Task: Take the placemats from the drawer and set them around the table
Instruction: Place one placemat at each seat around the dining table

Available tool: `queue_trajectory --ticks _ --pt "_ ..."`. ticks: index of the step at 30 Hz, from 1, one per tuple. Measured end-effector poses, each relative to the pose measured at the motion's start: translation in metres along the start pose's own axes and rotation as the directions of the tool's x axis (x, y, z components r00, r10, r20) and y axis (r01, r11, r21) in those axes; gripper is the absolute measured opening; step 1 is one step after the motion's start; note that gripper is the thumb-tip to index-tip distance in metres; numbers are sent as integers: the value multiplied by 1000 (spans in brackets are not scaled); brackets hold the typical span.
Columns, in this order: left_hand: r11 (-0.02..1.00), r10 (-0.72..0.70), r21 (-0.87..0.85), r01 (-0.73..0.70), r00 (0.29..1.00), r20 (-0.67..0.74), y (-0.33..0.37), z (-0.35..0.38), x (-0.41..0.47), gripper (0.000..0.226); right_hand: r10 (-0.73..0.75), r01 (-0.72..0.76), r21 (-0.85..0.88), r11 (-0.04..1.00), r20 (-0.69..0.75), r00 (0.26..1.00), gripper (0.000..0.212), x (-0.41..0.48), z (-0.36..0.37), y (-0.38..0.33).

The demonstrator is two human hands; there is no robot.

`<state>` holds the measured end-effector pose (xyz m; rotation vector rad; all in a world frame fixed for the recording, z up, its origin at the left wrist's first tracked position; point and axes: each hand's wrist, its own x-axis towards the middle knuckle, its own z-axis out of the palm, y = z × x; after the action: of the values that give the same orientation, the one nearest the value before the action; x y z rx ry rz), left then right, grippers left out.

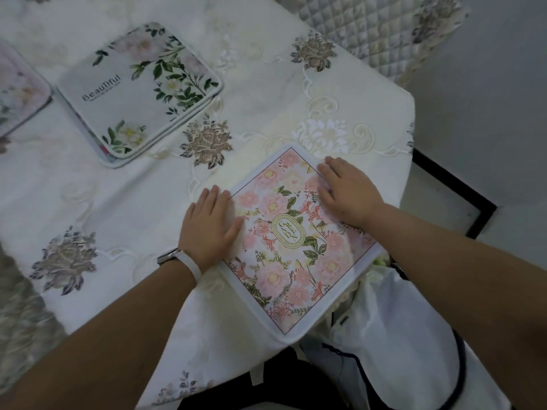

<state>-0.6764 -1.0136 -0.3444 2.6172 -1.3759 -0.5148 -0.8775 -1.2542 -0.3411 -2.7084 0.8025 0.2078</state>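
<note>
A pink flowered placemat [296, 261] marked "GARDEN" lies flat near the table's corner, its lower edge close to the table's edge. My left hand [208, 226] presses flat on its left edge, fingers straight, a watch on the wrist. My right hand [346, 193] lies flat on its upper right part. A small stack of white placemats with green leaves [139, 93], the top one marked "Beautiful", sits farther back on the left. Another pinkish placemat [17, 90] shows partly at the left border.
An embroidered floral tablecloth [207, 143] covers the table. A quilted chair back [370, 28] stands at the far right corner. White cloth with dark trim [399, 335] sits below the table's near edge. Grey floor [488, 113] lies to the right.
</note>
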Motion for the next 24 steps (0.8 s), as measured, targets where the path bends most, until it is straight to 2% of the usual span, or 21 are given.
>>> queue_trajectory --ticks 2,6,13,24 --pt "1000 11 -7 -11 1000 -26 -1 -12 -11 74 3 -1 34 999 -59 998 42 -5 -8 -16" --pt "999 -26 29 28 998 -62 4 -38 -36 70 -24 28 73 997 -55 998 48 -22 -26 -58" --pt "990 17 138 9 984 -180 -29 -91 -92 58 -241 242 8 970 -64 968 56 -35 -51 -134" --pt "962 -140 190 198 950 -280 -125 -145 -207 53 -440 439 -26 898 -69 895 59 -40 -61 -275"
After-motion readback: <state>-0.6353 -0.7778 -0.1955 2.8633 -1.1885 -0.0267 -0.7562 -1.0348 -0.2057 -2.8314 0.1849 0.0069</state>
